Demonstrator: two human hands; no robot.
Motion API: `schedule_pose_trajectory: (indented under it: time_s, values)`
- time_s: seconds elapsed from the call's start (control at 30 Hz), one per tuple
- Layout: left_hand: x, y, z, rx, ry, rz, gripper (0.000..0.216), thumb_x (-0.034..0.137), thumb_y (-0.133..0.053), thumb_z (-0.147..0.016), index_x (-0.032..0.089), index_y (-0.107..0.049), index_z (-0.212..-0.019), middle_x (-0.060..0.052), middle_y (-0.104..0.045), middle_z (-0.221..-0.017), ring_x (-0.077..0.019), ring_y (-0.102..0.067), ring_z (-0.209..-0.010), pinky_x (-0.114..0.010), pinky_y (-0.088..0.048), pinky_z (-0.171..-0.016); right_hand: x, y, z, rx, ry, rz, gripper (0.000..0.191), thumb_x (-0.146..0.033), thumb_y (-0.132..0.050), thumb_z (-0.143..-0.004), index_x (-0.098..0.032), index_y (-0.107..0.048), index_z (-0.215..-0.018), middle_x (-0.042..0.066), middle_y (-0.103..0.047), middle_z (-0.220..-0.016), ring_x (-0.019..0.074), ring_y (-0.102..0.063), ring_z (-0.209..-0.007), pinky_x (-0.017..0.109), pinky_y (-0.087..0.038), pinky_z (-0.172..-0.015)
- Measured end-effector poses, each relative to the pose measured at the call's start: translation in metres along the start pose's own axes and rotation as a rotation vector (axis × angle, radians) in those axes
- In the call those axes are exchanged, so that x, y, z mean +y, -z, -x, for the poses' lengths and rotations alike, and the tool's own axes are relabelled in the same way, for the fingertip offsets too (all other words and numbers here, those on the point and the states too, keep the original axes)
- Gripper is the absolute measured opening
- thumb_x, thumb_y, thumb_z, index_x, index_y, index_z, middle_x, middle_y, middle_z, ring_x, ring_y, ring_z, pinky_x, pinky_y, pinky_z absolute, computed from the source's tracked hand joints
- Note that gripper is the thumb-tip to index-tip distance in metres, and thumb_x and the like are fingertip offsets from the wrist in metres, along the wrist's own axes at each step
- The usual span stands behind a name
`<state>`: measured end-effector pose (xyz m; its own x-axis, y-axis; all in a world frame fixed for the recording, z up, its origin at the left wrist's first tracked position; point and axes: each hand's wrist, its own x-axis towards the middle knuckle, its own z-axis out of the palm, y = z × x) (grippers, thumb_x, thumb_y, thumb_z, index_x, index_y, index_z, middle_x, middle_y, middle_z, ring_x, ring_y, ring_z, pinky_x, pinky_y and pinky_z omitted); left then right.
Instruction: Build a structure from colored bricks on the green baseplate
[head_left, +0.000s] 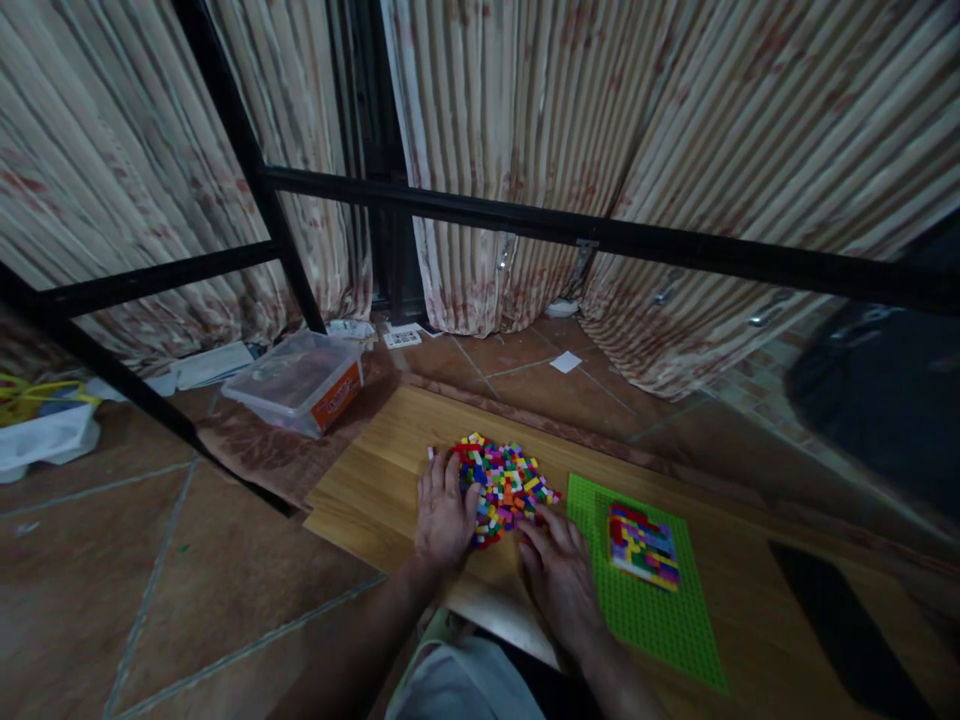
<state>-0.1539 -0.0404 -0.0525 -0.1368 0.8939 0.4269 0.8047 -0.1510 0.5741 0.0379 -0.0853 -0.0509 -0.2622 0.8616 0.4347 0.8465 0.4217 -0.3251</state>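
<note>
A loose pile of small, many-coloured toy building bricks (506,485) lies on the wooden tabletop in front of me. My left hand (448,515) rests flat along the pile's left edge, fingers stretched out and thumb apart, touching the bricks. At the pile's lower right edge is my right hand (561,565), its fingers slightly bent and reaching to the bricks; no brick shows in its grasp. Just right of that hand lies a green studded baseplate (656,630). On it sits a rectangular block of joined coloured bricks (643,547), with a pale front edge.
The wooden table (367,480) has a dark flat strip (847,620) at its right. A clear plastic box (296,375) with an orange label stands beyond its left end. Black metal bars (480,208) cross in front of striped curtains (517,110). White paper (566,362) lies on the tiled floor.
</note>
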Motion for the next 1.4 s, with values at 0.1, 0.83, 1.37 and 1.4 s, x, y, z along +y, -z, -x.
schedule_pose_trajectory:
  time_s: [0.1, 0.83, 1.37, 1.4]
  values:
    - [0.008, 0.002, 0.003, -0.015, 0.034, 0.150, 0.049, 0.037, -0.044, -0.094, 0.013, -0.042, -0.137, -0.019, -0.046, -0.140, -0.0309, -0.038, -0.134, -0.055, -0.033, -0.109, -0.001, 0.004, -0.007, 0.027, -0.021, -0.029, 0.029, -0.026, -0.046, -0.093, -0.024, -0.066, -0.113, 0.009, -0.057, -0.128, 0.0267, -0.052, -0.113, 0.048, -0.046, -0.095]
    - [0.001, 0.050, 0.029, -0.140, 0.143, 0.465, 0.040, 0.038, -0.055, -0.087, 0.019, -0.057, -0.122, -0.009, -0.065, -0.114, -0.0228, -0.061, -0.108, -0.041, -0.047, -0.097, -0.045, 0.006, -0.035, 0.006, -0.095, -0.153, 0.021, -0.026, -0.050, -0.092, -0.022, -0.063, -0.108, 0.009, -0.062, -0.118, 0.0266, -0.052, -0.110, 0.044, -0.041, -0.097]
    - [0.086, 0.067, 0.045, -0.488, 0.290, 0.981, 0.032, 0.047, -0.067, -0.076, 0.017, -0.062, -0.085, 0.000, -0.063, -0.074, -0.0130, -0.059, -0.067, -0.025, -0.048, -0.064, -0.058, 0.073, 0.019, 0.170, -0.513, -0.902, 0.019, -0.037, -0.061, -0.083, -0.021, -0.071, -0.088, 0.002, -0.069, -0.082, 0.0159, -0.062, -0.076, 0.026, -0.049, -0.070]
    - [0.089, 0.068, 0.048, -0.500, 0.280, 0.982, 0.032, 0.047, -0.067, -0.076, 0.017, -0.062, -0.085, 0.000, -0.063, -0.074, -0.0128, -0.058, -0.067, -0.024, -0.048, -0.065, -0.059, 0.075, 0.023, 0.166, -0.523, -0.939, 0.019, -0.037, -0.062, -0.082, -0.021, -0.072, -0.086, 0.001, -0.069, -0.080, 0.0156, -0.062, -0.074, 0.026, -0.048, -0.069]
